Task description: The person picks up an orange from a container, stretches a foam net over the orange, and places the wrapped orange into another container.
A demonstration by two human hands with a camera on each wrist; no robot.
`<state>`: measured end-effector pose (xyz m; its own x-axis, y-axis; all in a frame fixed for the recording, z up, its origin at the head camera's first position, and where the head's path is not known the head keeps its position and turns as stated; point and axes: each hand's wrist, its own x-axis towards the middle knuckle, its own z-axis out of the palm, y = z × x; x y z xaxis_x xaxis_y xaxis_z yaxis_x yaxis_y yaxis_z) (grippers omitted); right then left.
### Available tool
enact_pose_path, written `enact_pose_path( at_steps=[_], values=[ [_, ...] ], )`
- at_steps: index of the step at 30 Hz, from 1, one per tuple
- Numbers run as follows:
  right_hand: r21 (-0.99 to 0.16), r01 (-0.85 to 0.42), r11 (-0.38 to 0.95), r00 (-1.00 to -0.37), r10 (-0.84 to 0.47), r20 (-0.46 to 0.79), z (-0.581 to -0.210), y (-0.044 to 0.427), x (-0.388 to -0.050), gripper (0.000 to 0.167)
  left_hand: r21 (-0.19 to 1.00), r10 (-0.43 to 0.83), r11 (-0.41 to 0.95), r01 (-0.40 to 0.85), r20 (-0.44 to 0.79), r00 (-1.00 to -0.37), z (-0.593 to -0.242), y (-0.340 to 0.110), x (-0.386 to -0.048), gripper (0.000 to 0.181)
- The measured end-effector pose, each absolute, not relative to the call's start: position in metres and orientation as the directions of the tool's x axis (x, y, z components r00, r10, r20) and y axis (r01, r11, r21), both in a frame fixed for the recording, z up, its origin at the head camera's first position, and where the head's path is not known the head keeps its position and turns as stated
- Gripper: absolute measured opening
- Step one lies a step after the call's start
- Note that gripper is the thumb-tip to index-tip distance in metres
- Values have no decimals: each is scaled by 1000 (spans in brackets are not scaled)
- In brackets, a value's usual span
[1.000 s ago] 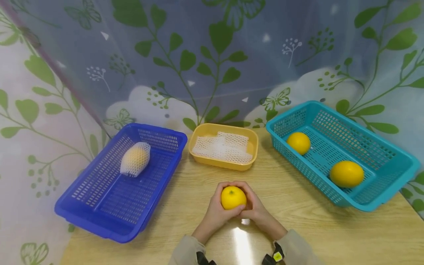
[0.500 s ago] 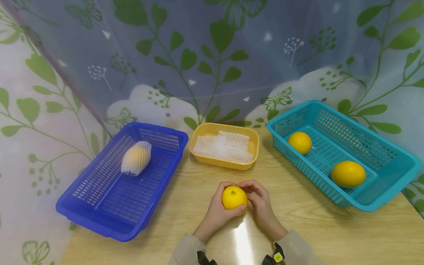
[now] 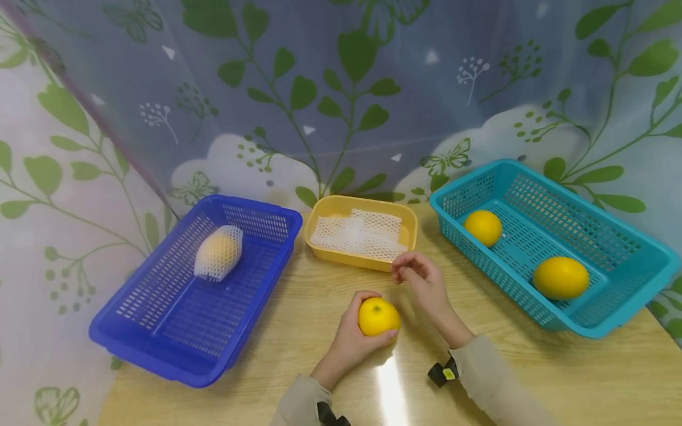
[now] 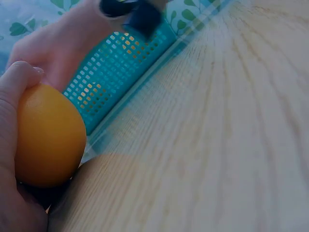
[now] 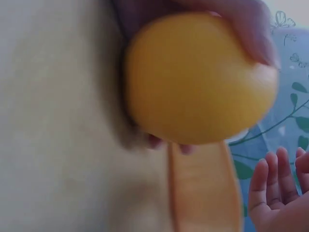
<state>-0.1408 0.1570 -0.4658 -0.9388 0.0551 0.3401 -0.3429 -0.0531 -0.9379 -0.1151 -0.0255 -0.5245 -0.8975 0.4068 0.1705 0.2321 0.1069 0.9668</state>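
The left hand (image 3: 346,336) held a yellow fruit (image 3: 379,317) over the table (image 3: 288,331), its fingers curled around the fruit's far side and the thumb across the near side. The right hand (image 3: 428,290) was at the near right corner of a yellow tray (image 3: 341,257), its fingers (image 5: 273,181) loosely bent; whether they touched the tray could not be told. White netting (image 3: 357,235) lay in the tray. 2 other fruits (image 3: 560,278) sat apart in a teal basket (image 3: 636,266), and 1 netted fruit (image 3: 218,254) lay in a blue basket (image 3: 194,374).
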Motion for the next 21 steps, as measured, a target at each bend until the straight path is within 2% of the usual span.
enact_pose_path(
  at_steps=[4,9,21],
  values=[
    [-919,-393,-17,-919,19,393,-446,158,-160,12,970,409,103,223,163,-898,-522,-27,-115,64],
    [-899,-427,92,-903,1,429,-430,160,-182,13,972,407,103,212,153,-900,-521,-26,-114,65],
    [-834,-343,433,-934,-62,352,-416,169,-227,15,973,422,103,209,148,-894,-519,-28,-115,64]
  ],
)
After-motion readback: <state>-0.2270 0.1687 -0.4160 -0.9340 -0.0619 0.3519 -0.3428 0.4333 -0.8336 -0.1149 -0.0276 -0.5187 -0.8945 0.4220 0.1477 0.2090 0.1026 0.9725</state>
